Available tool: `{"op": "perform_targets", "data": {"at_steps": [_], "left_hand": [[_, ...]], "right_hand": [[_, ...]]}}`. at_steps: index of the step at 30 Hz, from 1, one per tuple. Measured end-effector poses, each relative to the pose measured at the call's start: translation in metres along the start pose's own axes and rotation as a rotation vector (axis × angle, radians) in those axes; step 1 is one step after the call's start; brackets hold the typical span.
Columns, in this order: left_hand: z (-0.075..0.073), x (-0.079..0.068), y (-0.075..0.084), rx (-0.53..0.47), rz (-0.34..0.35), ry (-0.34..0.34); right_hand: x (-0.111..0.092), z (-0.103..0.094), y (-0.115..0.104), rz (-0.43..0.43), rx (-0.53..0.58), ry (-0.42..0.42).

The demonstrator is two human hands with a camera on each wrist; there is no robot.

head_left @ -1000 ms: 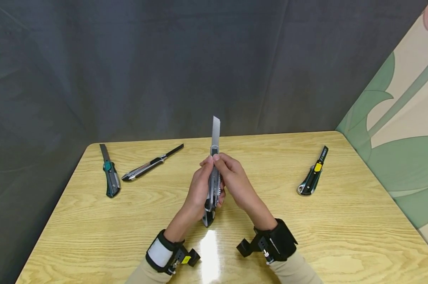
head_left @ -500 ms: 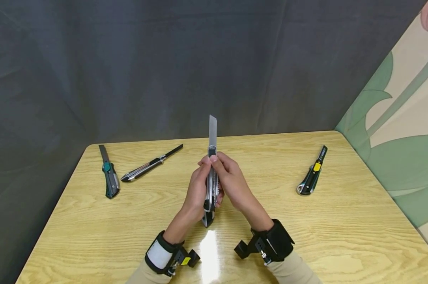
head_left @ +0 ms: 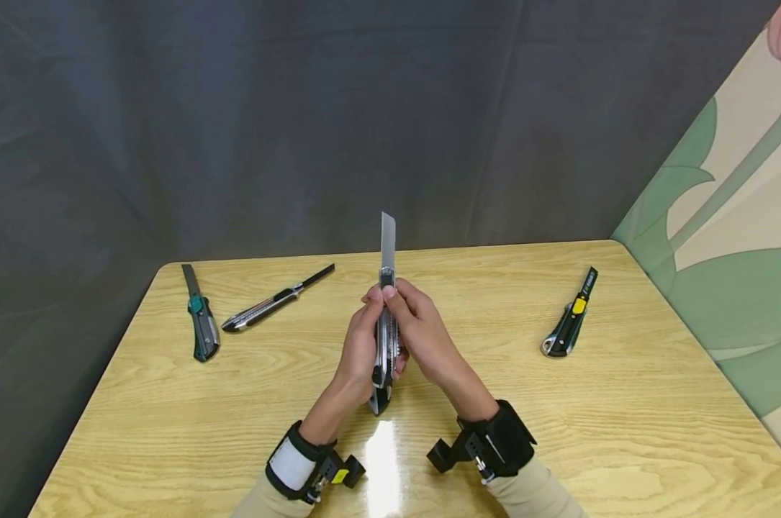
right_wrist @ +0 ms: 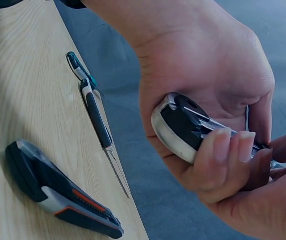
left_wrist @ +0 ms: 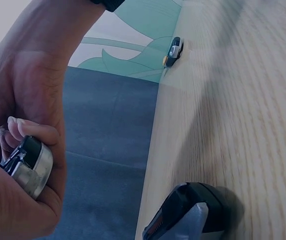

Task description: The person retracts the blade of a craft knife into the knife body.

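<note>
Both hands hold one silver-and-black snap-off utility knife (head_left: 386, 334) upright in front of me, its long bright blade (head_left: 387, 241) extended and pointing away. The left hand (head_left: 358, 345) grips the handle from the left, and the right hand (head_left: 427, 334) grips it from the right. The two thumb tips meet on the knife's front near the slider. In the right wrist view, curled fingers wrap the handle, whose rounded butt (right_wrist: 175, 130) sticks out. Under the hands a second utility knife (right_wrist: 58, 192), black and grey with orange trim, lies on the table, mostly hidden in the head view.
A grey-and-teal utility knife (head_left: 204, 327) and a slim silver-and-black one (head_left: 263, 309) lie at the left of the wooden table (head_left: 494, 302). At the right lies a black one with a yellow slider (head_left: 568, 320). A dark curtain (head_left: 390, 122) hangs behind.
Over the last second, the hands and the knife have shifted very slightly left. Both grips and the blade's extension look the same.
</note>
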State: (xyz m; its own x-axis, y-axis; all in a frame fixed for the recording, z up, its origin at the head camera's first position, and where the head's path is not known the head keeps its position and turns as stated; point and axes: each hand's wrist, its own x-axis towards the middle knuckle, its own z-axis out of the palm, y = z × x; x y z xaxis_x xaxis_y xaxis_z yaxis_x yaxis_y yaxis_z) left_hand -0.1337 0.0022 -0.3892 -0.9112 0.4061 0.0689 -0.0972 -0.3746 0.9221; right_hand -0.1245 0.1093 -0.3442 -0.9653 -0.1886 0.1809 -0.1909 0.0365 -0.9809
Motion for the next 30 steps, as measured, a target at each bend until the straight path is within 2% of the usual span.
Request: {"op": "perform_targets", "data": {"at_steps": [12, 17, 30], "left_hand": [[0.0005, 0.0003, 0.0011, -0.008, -0.029, 0.004], [-0.0004, 0.0001, 0.0011, -0.021, -0.044, 0.006], [-0.0033, 0.0023, 0.0023, -0.055, -0.046, 0.013]], "right_hand": [[-0.0005, -0.0015, 0.0024, -0.016, -0.009, -0.016], [-0.0001, -0.0002, 0.0033, -0.007, 0.025, -0.023], [0.0019, -0.0025, 0.0032, 0.005, 0.059, -0.105]]}}
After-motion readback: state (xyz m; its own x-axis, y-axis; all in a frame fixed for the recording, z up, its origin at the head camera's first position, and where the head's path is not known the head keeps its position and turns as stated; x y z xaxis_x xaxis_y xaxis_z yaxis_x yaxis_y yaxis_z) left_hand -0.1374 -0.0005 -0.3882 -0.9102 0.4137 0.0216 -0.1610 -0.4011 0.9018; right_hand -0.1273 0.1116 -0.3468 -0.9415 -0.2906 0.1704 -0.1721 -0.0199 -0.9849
